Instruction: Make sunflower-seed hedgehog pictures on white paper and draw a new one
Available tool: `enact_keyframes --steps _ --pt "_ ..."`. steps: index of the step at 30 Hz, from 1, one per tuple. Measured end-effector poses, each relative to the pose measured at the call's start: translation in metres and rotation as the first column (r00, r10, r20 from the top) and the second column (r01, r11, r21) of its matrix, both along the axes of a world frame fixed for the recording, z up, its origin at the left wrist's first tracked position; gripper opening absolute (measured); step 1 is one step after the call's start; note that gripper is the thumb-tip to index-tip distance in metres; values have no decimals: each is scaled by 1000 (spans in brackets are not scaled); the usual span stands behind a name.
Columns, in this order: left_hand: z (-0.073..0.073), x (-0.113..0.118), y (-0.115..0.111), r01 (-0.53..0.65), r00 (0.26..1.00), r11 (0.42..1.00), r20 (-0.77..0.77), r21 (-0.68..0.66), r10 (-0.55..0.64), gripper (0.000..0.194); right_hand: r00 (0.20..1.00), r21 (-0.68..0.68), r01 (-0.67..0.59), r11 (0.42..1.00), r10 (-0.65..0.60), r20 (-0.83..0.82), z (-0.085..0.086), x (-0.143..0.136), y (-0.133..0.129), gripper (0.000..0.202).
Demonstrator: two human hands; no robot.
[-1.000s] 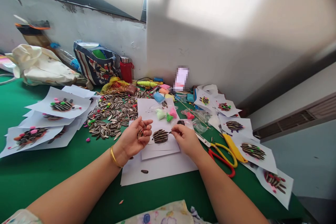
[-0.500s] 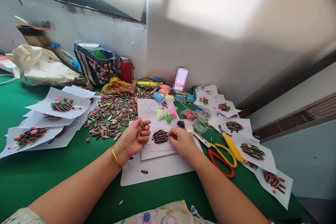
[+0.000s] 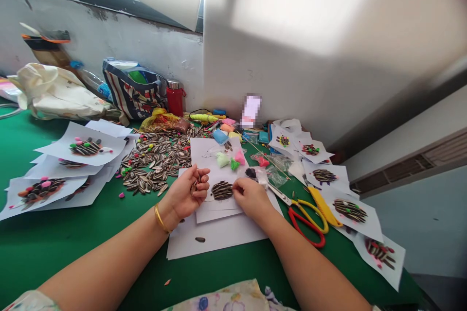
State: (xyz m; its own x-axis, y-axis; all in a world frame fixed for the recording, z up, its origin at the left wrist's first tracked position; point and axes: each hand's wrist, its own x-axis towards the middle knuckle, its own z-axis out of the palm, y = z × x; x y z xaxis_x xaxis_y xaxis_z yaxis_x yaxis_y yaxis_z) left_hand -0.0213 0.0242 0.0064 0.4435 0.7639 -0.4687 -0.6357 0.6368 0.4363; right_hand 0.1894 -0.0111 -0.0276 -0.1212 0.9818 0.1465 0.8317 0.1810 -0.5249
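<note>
My left hand (image 3: 188, 189) is turned palm up, its fingers curled around a few striped sunflower seeds (image 3: 197, 183). Just right of it, on a stack of white paper (image 3: 219, 216), lies a hedgehog-like shape (image 3: 222, 190) covered in rows of striped seeds. At that shape's right end, the thumb and fingertips of my right hand (image 3: 252, 198) are pinched together; whatever is between them is hidden. One loose sunflower seed (image 3: 200, 239) rests on the lower sheet. Behind my hands are green and pink lumps of modelling clay (image 3: 223, 159) and a black lump (image 3: 251, 173) in clear plastic.
A pile of sunflower seeds (image 3: 156, 160) spreads to the left. Scissors (image 3: 308, 218) and a yellow cutter (image 3: 323, 204) lie right of my right hand. Seed pictures on paper (image 3: 91, 148) stack at left, others (image 3: 352, 211) at right. A red flask (image 3: 175, 99) stands by the wall.
My right hand has shifted very slightly left along the seed shape's right end. My left hand stays almost still with the seeds in it.
</note>
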Motion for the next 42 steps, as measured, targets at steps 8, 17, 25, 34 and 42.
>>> enact_keyframes --steps 8,17,25,34,42 --pt "-2 0 1 12 1000 1000 3 15 -12 27 1000 -61 4 998 -6 -23 1 0 4 15" --pt "-1 1 -1 11 999 999 39 -43 -10 27 999 -90 15 996 -18 -30 2 0 6 15" --pt "3 5 -6 -41 998 995 35 -89 44 35 996 140 -53 989 63 -65 0 6 1 14" --pt "8 15 -21 152 978 988 145 -19 -148 52 947 428 -244 870 308 -86 19 -23 -24 21" --pt "5 19 -28 226 963 974 157 -22 -220 56 949 387 -280 878 314 -26 13 -33 -25 14"
